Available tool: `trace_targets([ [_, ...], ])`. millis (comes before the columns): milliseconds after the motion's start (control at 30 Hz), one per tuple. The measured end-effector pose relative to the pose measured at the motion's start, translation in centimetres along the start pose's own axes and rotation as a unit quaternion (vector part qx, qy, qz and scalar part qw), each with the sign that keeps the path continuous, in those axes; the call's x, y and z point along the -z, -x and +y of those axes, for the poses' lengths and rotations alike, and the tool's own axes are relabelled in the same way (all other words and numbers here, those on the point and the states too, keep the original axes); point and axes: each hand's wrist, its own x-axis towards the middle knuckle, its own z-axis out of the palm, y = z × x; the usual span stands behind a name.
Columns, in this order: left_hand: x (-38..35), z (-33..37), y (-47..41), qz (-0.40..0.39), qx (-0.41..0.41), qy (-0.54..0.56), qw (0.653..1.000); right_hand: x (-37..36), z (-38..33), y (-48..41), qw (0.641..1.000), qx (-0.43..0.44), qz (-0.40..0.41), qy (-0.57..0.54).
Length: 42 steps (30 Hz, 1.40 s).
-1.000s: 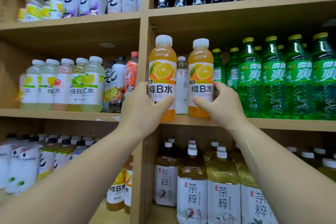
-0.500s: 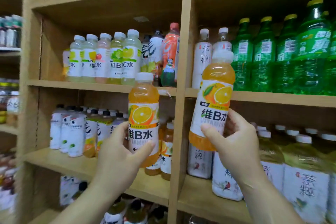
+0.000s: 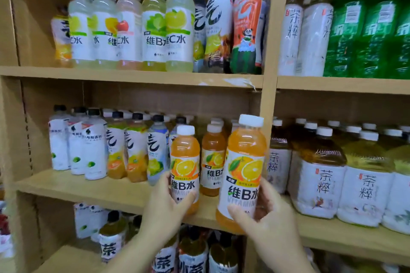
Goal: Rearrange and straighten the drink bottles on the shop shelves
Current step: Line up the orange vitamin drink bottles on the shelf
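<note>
My left hand (image 3: 163, 208) grips an orange vitamin-drink bottle (image 3: 185, 162) with a white cap, upright at the front of the middle shelf (image 3: 88, 190). My right hand (image 3: 266, 217) holds a second, larger-looking orange bottle (image 3: 244, 168) just in front of the wooden upright (image 3: 266, 104), its base below the shelf edge. A matching orange bottle (image 3: 213, 162) stands on the shelf between and behind the two held ones.
White and yellow-labelled bottles (image 3: 106, 146) fill the middle shelf's left part. Pale vitamin-water bottles (image 3: 133, 26) line the shelf above. Tea bottles (image 3: 321, 175) crowd the right bay, green bottles (image 3: 366, 29) above them. More bottles (image 3: 193, 255) stand on the shelf below.
Both hands carried the orange bottles down from the upper right bay to the middle shelf of the left bay. The view tilted down and came closer.
</note>
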Motion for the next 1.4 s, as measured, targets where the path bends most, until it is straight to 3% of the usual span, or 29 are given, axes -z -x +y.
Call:
trace_targets([
  [133,1.2,-2.1,-2.1,-0.043,-0.003,-0.002,0.999,-3.9,0.7,0.0,0.999,-0.029,-0.017,0.032],
  [333,2.4,-4.6,-3.3,-0.085,-0.006,0.008,0.996,-7.7,2.2,-0.6,0.992,-0.083,0.022,0.093],
  [667,2.4,-6.0,-3.9,-0.109,-0.028,-0.013,0.994,-8.1,2.4,-1.2,0.973,-0.098,0.071,0.197],
  [900,3.5,-6.6,-4.3,-0.185,-0.052,0.003,0.981,-8.3,2.3,-0.5,0.954,-0.116,0.117,0.250],
  [1167,1.7,-4.9,-5.0,-0.195,-0.093,-0.007,0.976,-9.1,2.3,0.0,0.922,-0.132,0.185,0.313],
  [1400,-1.0,-3.6,-5.0,-0.173,-0.117,-0.003,0.978,-8.6,1.9,0.6,0.895,-0.090,0.198,0.389],
])
